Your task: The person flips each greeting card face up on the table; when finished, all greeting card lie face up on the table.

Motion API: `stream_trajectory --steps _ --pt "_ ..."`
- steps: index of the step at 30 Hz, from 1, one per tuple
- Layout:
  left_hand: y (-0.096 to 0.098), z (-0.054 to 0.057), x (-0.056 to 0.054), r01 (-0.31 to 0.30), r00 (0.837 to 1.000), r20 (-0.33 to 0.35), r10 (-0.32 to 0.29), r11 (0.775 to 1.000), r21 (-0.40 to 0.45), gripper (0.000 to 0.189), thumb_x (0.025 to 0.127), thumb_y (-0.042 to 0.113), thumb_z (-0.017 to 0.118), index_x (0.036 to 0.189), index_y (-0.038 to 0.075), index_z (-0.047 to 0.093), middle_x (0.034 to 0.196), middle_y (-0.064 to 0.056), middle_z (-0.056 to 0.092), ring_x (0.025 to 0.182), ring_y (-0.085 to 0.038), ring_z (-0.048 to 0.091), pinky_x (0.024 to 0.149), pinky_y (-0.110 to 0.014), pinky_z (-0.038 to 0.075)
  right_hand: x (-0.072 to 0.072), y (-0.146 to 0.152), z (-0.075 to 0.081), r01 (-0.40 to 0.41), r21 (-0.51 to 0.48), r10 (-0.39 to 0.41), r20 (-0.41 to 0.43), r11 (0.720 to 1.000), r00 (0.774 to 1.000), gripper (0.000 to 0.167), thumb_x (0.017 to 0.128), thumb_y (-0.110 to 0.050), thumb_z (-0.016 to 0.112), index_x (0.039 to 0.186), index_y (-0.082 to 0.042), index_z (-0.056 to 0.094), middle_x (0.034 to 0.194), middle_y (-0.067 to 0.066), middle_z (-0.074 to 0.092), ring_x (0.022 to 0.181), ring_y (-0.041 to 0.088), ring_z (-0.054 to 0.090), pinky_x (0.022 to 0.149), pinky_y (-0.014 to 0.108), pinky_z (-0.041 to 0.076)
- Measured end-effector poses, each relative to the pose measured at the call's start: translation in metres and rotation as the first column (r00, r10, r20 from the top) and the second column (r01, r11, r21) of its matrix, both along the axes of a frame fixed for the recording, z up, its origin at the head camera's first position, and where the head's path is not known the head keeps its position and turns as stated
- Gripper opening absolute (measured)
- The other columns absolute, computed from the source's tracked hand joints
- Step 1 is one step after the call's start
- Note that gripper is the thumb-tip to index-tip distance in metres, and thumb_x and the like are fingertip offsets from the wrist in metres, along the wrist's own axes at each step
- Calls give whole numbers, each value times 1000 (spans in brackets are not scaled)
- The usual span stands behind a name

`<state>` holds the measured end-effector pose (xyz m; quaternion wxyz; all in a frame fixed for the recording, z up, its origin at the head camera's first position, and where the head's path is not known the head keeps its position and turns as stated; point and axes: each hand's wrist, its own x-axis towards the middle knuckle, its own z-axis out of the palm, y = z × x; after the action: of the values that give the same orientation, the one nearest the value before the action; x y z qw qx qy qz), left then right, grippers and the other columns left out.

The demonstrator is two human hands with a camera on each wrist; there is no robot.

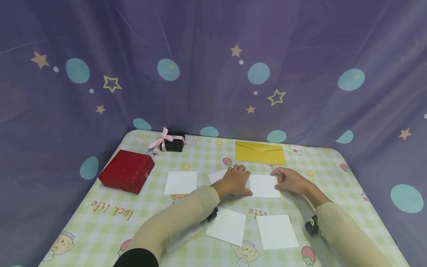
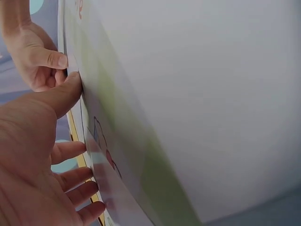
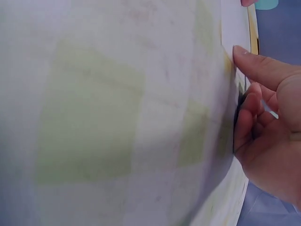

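Both hands are at a white square card (image 1: 262,186) lying flat on the patterned tablecloth. My left hand (image 1: 235,181) has its fingers spread, with the thumb at the card's left edge. At the right edge is my right hand (image 1: 289,180), its thumb (image 3: 256,66) extended to the card's edge and its other fingers bent close over the cloth. Partly hidden behind the left hand lies another white card (image 1: 217,175). Nearer the body are two more, a tilted card (image 1: 228,227) and a card (image 1: 277,232) to its right.
Left of the hands lies a white card (image 1: 181,182); another card (image 1: 184,237) is partly under the left forearm. A yellow envelope (image 1: 260,153) is at the back. A red box (image 1: 125,170) and a black box (image 1: 175,144) with pink ribbon stand on the left.
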<state>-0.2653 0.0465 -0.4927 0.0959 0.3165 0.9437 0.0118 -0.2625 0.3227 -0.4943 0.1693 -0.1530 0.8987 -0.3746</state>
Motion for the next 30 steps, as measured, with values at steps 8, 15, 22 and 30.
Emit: stream_trajectory --steps 8,15,22,30 --pt "4 6 -2 -24 999 43 22 999 45 83 84 64 72 147 16 49 155 -9 42 135 -27 42 112 -46 39 -2 -1 0 5 -15 -4 24 1000 1000 48 83 -1 78 124 0 52 87 4 40 81 16 41 73 27 38" --pt "6 8 -1 -27 998 50 23 997 71 78 82 60 77 140 14 53 152 -9 44 133 -27 42 110 -44 39 3 0 -5 -2 -39 3 8 999 1000 50 83 -1 78 124 1 49 92 7 40 86 18 41 77 27 36" --pt "8 7 0 -28 1000 -8 30 990 135 83 80 56 82 142 13 48 149 -8 47 132 -25 45 106 -41 40 3 1 1 5 -41 -5 -4 999 1000 58 87 -6 77 137 3 50 92 6 46 82 15 45 73 25 40" --pt "5 8 -6 10 990 -137 33 953 301 40 92 37 74 126 20 62 123 1 64 111 -17 61 90 -33 51 2 10 0 140 -155 -144 -17 978 989 29 97 -21 70 117 -1 65 75 1 52 61 10 45 58 27 43"
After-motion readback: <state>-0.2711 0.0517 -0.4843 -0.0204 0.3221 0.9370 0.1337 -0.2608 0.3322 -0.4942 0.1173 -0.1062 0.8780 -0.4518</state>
